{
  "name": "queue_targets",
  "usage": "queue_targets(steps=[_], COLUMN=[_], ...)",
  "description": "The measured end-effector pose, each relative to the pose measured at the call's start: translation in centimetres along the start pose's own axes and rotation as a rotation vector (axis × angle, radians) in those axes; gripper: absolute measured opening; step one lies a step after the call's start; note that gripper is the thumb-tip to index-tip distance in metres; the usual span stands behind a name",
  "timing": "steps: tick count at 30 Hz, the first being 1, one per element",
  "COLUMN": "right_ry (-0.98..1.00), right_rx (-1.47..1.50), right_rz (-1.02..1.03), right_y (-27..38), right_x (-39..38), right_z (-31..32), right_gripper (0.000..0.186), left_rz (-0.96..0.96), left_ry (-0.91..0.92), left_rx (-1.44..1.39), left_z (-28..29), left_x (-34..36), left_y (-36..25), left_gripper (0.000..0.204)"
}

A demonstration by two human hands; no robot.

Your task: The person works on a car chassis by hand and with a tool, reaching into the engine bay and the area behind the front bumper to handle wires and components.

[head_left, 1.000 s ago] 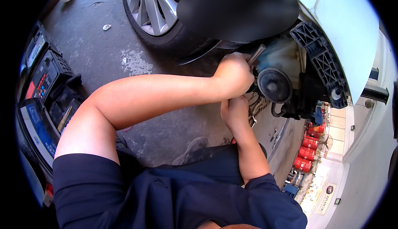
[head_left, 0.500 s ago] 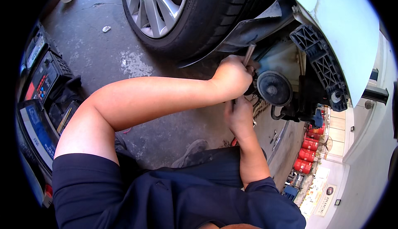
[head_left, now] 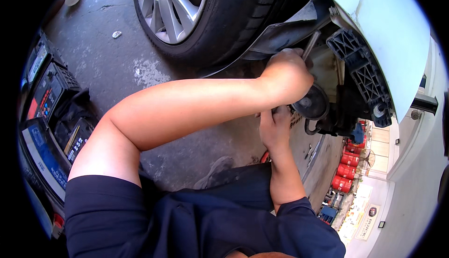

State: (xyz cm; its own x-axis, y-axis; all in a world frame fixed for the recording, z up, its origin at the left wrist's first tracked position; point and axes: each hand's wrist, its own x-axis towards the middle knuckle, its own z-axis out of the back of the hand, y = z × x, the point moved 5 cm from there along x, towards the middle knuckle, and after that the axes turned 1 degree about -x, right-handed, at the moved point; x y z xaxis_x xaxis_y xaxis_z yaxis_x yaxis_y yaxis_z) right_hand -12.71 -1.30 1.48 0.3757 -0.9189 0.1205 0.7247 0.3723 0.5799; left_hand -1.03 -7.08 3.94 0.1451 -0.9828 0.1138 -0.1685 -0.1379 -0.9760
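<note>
Up close, two hands are working inside a car's open front corner, behind the tyre (head_left: pixel 234 19).

Since half a second ago, the left hand (head_left: pixel 286 76) is sitting slightly higher, still fisted around a thin metal tool (head_left: pixel 310 46) whose shaft is pointing up toward the black liner; the right hand (head_left: pixel 275 128) is staying curled just under the round black horn (head_left: pixel 312 104), and what it is holding cannot be told. Car batteries (head_left: pixel 47 94), boxy with red, blue and white labels, are lining the concrete floor (head_left: pixel 103 61) at left. Red cylinders (head_left: pixel 348 164) are standing stacked at lower right, above a pale rectangular sign (head_left: pixel 367 220).
</note>
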Motion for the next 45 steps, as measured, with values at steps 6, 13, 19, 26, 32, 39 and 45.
queue_targets(steps=[6,13,19,26,32,39,45], right_ry=[0.05,0.146,0.266,0.312,0.332,0.362,0.379], right_rx=[0.314,0.223,0.132,0.033,-0.02,-0.057,-0.058], right_rz=[-0.388,-0.317,-0.185,-0.093,-0.005,0.083,0.117], right_y=[-0.9,-2.1,-0.2,-2.7,-3.6,-3.5,-3.3], right_x=[1.7,2.6,4.4,4.4,4.7,5.5,4.4], right_z=[-1.3,-2.5,-2.9,-4.1,-5.1,-7.3,-7.1], right_gripper=[0.029,0.028,0.026,0.055,0.055,0.055,0.055], left_rz=[0.04,0.007,0.012,-0.058,-0.084,-0.141,-0.267], left_ry=[0.041,0.087,0.128,0.106,0.142,0.156,0.13], left_rx=[-0.041,0.01,-0.019,0.048,0.231,0.49,0.491], left_z=[1.0,1.4,2.1,2.0,1.9,2.8,2.4], left_x=[-0.2,-0.5,-0.2,-0.1,-0.5,-1.1,-1.3], left_y=[-0.1,0.4,0.8,1.2,0.9,0.4,0.9], left_gripper=[0.021,0.017,0.016,0.015,0.021,0.031,0.024])
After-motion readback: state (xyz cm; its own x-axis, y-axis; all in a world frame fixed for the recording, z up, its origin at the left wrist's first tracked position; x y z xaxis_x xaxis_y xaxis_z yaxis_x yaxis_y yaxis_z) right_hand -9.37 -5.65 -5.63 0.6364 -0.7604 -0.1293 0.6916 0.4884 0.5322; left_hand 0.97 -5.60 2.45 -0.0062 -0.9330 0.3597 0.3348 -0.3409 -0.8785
